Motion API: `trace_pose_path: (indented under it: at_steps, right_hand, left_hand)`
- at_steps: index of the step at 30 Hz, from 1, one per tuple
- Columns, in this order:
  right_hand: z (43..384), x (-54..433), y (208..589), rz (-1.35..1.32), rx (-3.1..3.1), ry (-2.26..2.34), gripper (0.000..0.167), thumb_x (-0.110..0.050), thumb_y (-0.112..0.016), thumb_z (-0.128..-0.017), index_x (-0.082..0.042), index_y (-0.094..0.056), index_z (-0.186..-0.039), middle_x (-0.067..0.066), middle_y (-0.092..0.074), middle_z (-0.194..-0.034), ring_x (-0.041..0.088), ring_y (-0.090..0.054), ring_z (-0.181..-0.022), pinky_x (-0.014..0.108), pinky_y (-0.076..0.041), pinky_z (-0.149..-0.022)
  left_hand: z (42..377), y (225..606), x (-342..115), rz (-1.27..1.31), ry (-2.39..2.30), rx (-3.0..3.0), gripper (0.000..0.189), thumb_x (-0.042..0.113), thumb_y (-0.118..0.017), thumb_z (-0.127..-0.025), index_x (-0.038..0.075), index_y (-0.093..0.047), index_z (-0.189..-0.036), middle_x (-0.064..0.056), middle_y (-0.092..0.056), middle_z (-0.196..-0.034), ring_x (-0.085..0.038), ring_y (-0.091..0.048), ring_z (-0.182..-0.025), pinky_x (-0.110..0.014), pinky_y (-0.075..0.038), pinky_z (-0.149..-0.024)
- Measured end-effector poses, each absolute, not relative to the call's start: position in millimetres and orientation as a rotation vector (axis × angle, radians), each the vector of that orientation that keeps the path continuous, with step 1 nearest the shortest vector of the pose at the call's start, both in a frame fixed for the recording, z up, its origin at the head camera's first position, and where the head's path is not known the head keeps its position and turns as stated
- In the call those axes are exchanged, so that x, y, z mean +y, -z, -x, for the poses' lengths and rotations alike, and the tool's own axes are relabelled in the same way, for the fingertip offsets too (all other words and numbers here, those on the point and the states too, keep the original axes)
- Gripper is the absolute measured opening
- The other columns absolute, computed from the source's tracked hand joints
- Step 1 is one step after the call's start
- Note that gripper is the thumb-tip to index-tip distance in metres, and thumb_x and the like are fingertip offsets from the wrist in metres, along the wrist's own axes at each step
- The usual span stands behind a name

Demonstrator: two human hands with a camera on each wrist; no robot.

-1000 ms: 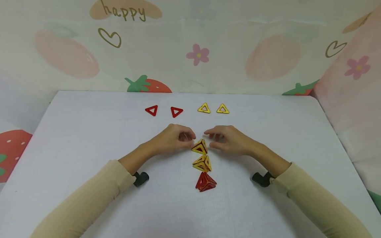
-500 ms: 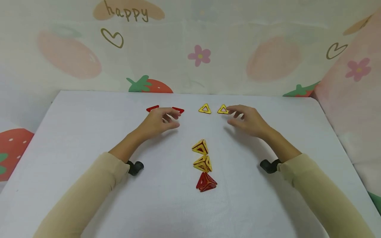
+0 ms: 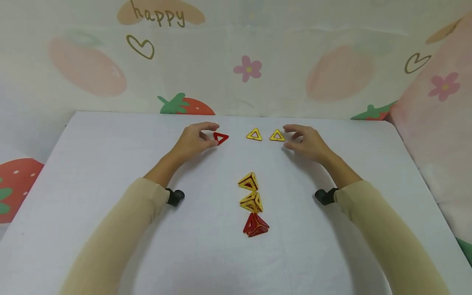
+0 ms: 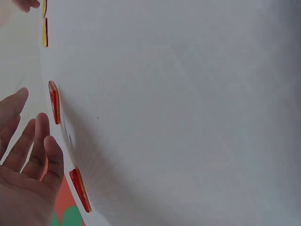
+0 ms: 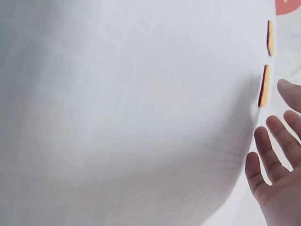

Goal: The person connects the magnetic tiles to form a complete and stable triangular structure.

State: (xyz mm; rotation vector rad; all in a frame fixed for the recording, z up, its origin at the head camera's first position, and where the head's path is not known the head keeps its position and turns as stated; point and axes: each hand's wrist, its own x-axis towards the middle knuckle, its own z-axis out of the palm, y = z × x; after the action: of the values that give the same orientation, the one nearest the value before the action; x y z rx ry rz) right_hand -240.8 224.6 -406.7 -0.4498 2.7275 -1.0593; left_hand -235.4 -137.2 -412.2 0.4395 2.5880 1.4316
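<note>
My left hand (image 3: 193,140), fingers spread and loosely bent, hovers by a red triangular magnetic tile (image 3: 221,138) with nothing in its grasp. The other red tile (image 4: 80,190) is hidden behind that hand in the head view but shows in the left wrist view. Just right of a yellow triangular tile (image 3: 277,136) is my right hand (image 3: 306,141), its fingers apart and holding nothing. A second yellow tile (image 3: 254,134) lies flat between the hands. Nearer me, two yellow pyramids (image 3: 248,182) and a red pyramid (image 3: 256,225) stand in a column.
All the pieces are on a white-covered table (image 3: 110,229). Its far edge meets a printed cloth backdrop (image 3: 276,49), and a pink cloth (image 3: 435,135) hangs along the right side. Black wrist cameras (image 3: 176,198) sit below both wrists.
Both hands have left the top yellow pyramid and moved away from me and apart, to the loose tiles at the back. The pyramids have stayed in place.
</note>
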Motion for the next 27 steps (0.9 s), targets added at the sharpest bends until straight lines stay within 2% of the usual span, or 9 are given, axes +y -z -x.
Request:
trace_pose_path:
  at_steps: [4,10,19,27]
  right_hand:
    - [245,224,410,0.398,2.729,1.048,0.055,-0.008,-0.072,-0.091,-0.002,-0.052,-0.142,0.016,-0.055,-0.141,0.034,-0.057,-0.115,0.048,-0.042,-0.098]
    - [249,219,412,0.373,2.724,1.057,0.057,-0.005,-0.072,-0.089,-0.001,-0.052,-0.142,0.016,-0.056,-0.140,0.033,-0.056,-0.108,0.041,-0.042,-0.089]
    - [254,210,415,0.352,2.729,1.056,0.056,-0.003,-0.072,-0.088,-0.003,-0.053,-0.141,0.014,-0.060,-0.136,0.030,-0.056,-0.103,0.036,-0.041,-0.083]
    - [253,204,415,0.352,2.740,1.034,0.053,-0.001,-0.071,-0.089,-0.003,-0.054,-0.139,0.014,-0.062,-0.133,0.030,-0.057,-0.103,0.039,-0.042,-0.086]
  left_hand:
    - [241,413,-137,-0.415,-1.409,2.591,0.046,0.006,-0.071,-0.090,0.005,-0.060,-0.135,-0.009,-0.062,-0.135,-0.028,-0.063,-0.098,-0.036,-0.051,-0.085]
    - [245,417,-136,-0.397,-1.343,2.623,0.047,0.005,-0.069,-0.091,0.006,-0.059,-0.136,-0.010,-0.062,-0.133,-0.028,-0.062,-0.098,-0.038,-0.049,-0.090]
    - [247,421,-132,-0.410,-1.225,2.650,0.050,0.008,-0.070,-0.091,0.009,-0.057,-0.139,-0.009,-0.062,-0.131,-0.024,-0.060,-0.090,-0.033,-0.047,-0.079]
    - [244,420,-129,-0.414,-1.230,2.662,0.048,0.005,-0.071,-0.090,0.008,-0.060,-0.136,-0.009,-0.062,-0.129,-0.024,-0.058,-0.085,-0.032,-0.046,-0.077]
